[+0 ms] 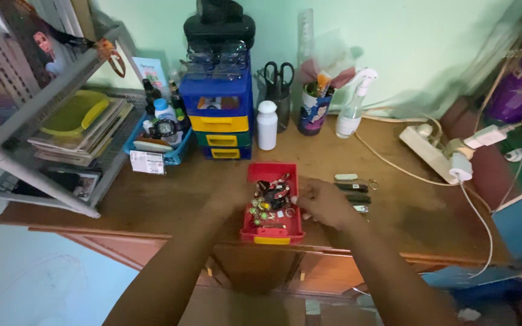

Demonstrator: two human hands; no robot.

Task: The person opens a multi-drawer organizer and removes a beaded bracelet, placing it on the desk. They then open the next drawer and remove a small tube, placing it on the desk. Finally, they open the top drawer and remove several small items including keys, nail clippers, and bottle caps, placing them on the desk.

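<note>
Fingertips of the right hand (324, 204) pinch together at the right rim of the red drawer tray (272, 232) — its grip on a small trinket, too tiny to identify. Left hand (232, 194) rests against the tray's left wall; its grip can't be made out. Tray sits on the tabletop (170, 199) near the front edge, key fobs (353, 193) just beside it — coloured drawer unit (220, 121) behind.

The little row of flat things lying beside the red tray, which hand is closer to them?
Right. The right hand sits at the red tray's right edge, next to the row of flat things. The left hand is across the tray, on its left side.
</note>
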